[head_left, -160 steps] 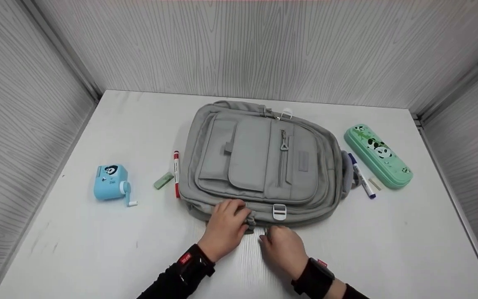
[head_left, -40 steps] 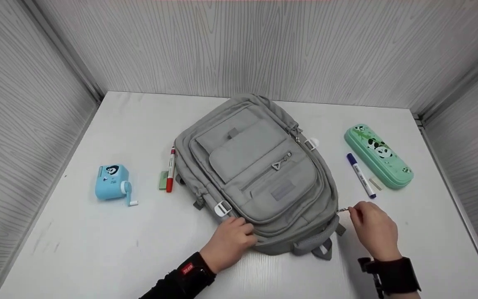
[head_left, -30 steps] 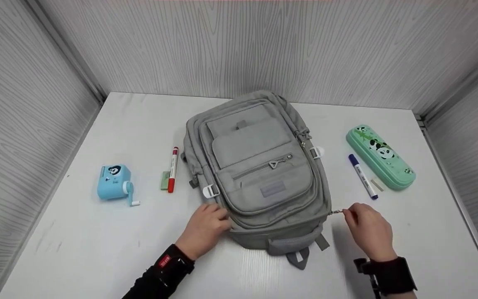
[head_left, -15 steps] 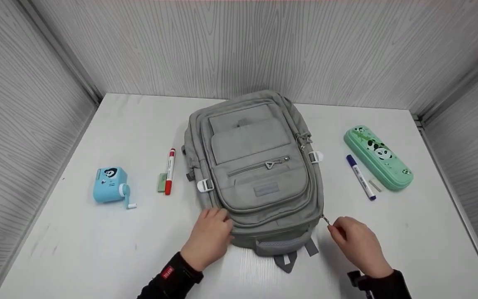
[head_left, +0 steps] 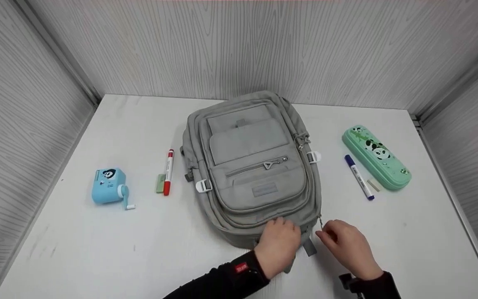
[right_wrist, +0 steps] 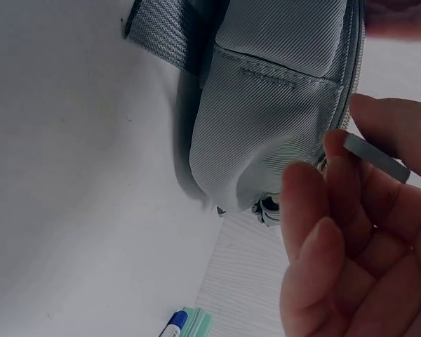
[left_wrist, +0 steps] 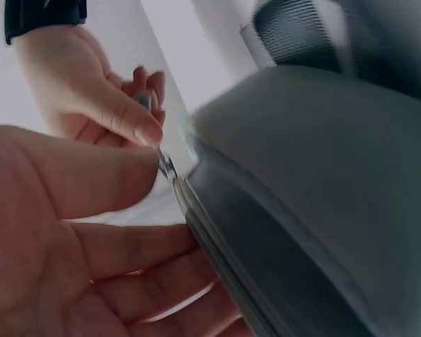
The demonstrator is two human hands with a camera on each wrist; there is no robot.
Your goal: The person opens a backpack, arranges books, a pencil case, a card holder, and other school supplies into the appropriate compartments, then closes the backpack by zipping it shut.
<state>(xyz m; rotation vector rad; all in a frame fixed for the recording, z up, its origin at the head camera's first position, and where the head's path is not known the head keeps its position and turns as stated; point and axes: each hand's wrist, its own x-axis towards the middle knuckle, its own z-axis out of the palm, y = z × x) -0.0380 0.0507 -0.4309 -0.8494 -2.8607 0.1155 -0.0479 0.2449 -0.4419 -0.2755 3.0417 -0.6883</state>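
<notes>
On white tbl (head_left: 69,249), lying flat: grey backpack (head_left: 251,141). R of backpack: mint panda pencil case (head_left: 376,158). Gripping backpack's near edge w/ curled L hand (head_left: 278,245); at backpack's near-R corner, pinching zip pull (right_wrist: 377,159) btwn thumb + finger of R hand (head_left: 349,246).

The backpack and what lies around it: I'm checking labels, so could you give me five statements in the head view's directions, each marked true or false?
1. The right hand pinches a zipper pull. True.
2. The pencil case lies left of the backpack. False: the pencil case lies to the right.
3. The red marker lies left of the backpack. True.
4. The left hand holds the blue marker. False: the left hand grips the backpack; the blue marker lies beside the pencil case.
5. The sharpener is left of the red marker. True.
</notes>
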